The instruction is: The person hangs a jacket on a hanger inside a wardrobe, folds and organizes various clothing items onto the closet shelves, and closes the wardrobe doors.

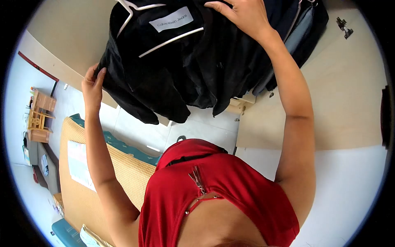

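Note:
A black jacket (156, 90) with a pale label (171, 19) inside its neck hangs before me at the top of the view. A white hanger (170, 42) shows inside its collar opening. My left hand (93, 85) pinches the jacket's edge at the left, thumb against the cloth. My right hand (246, 16) grips it near the collar on the right; its thumb reaches toward the neck, and some fingers are out of view at the top edge.
Other dark and blue clothes (299, 31) hang to the right, beside an open wardrobe door (337, 90) with a metal hinge (344, 28). Below left is a bed with a woven tan mat (123, 173). A wooden desk (41, 107) stands at the far left.

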`<state>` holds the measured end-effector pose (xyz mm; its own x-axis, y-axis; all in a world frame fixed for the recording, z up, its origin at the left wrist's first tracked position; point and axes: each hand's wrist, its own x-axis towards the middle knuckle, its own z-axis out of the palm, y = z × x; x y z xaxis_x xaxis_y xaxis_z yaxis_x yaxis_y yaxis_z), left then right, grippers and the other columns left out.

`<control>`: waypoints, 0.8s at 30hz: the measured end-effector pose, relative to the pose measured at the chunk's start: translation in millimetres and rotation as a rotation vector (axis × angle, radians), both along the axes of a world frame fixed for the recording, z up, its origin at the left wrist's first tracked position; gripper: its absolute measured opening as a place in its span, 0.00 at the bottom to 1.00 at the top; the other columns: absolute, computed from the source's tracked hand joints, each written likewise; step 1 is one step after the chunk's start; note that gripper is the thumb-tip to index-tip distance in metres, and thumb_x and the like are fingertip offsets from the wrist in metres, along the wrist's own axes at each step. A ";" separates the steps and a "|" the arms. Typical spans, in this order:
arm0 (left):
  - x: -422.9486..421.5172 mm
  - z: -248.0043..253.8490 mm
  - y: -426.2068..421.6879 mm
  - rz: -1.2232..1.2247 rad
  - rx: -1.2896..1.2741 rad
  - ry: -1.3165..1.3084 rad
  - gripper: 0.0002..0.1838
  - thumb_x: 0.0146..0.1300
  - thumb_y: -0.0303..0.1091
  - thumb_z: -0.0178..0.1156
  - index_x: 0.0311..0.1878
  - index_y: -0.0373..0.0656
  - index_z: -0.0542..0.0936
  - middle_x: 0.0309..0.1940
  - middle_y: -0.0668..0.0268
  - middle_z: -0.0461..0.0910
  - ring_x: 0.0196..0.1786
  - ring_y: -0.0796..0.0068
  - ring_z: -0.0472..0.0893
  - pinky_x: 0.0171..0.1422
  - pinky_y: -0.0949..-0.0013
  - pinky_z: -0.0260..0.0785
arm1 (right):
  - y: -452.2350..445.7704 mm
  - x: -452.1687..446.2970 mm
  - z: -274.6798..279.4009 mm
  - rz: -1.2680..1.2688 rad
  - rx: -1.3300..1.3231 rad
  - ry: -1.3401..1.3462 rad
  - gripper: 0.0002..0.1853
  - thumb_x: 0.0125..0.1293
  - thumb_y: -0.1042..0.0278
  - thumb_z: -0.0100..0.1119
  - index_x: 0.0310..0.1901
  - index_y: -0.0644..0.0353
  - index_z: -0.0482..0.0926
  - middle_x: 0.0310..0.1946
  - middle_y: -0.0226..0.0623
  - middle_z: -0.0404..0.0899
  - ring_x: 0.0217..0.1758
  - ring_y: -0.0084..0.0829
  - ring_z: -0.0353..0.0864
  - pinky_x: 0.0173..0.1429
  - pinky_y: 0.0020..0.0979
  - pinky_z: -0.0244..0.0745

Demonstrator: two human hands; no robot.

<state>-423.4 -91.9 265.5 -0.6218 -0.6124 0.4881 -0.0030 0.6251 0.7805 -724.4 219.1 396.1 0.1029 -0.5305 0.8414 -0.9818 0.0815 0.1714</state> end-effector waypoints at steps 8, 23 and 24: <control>-32.5 -16.9 119.5 0.128 -0.533 0.257 0.05 0.63 0.27 0.62 0.37 0.35 0.80 0.33 0.59 0.80 0.37 0.68 0.79 0.43 0.70 0.72 | 24.9 -15.0 2.8 -0.070 -0.138 -0.128 0.15 0.59 0.58 0.66 0.27 0.61 0.77 0.21 0.44 0.75 0.24 0.44 0.77 0.28 0.37 0.68; -139.0 -45.5 141.7 -0.318 0.476 0.178 0.10 0.66 0.32 0.61 0.43 0.33 0.79 0.30 0.70 0.81 0.33 0.83 0.75 0.40 0.77 0.66 | 41.1 6.4 20.0 -0.339 -0.173 -0.033 0.14 0.60 0.58 0.64 0.26 0.60 0.76 0.24 0.41 0.73 0.29 0.46 0.77 0.32 0.41 0.69; -135.5 -43.7 139.7 -0.289 0.372 0.162 0.10 0.66 0.32 0.62 0.43 0.33 0.79 0.29 0.70 0.81 0.32 0.83 0.74 0.39 0.77 0.66 | 42.9 0.7 16.1 -0.384 -0.178 -0.015 0.14 0.60 0.58 0.64 0.26 0.60 0.76 0.24 0.41 0.73 0.29 0.46 0.77 0.33 0.41 0.69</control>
<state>-558.8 47.7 221.9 -0.7260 -0.5773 0.3737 0.2691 0.2616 0.9269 -723.7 262.0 412.2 -0.0868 -0.3743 0.9232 -0.8767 0.4688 0.1077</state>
